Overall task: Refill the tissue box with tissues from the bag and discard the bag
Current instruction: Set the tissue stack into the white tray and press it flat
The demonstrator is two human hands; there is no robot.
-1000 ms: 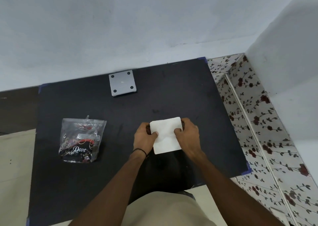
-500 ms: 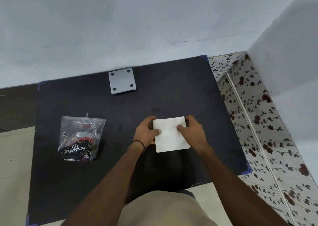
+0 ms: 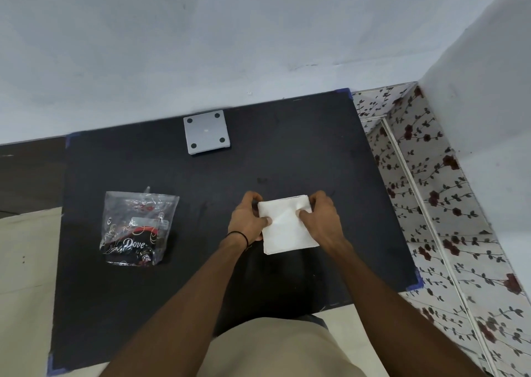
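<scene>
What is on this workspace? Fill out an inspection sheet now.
Surface: black matte tabletop, blue tape at corners.
Job's things: white folded tissue stack at centre; clear plastic Dove bag lying flat to its left; grey square plate with four dark dots near the wall.
Clutter: nothing seen.
Grippers: left hand and right hand pinch the stack's sides.
Cables: nothing seen.
Surroundings: pale wall, floral-patterned floor at right.

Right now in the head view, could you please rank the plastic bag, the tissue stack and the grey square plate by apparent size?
1. plastic bag, clearly largest.
2. tissue stack and grey square plate: look about alike; the plate lies farther off, so I won't rank them.
</scene>
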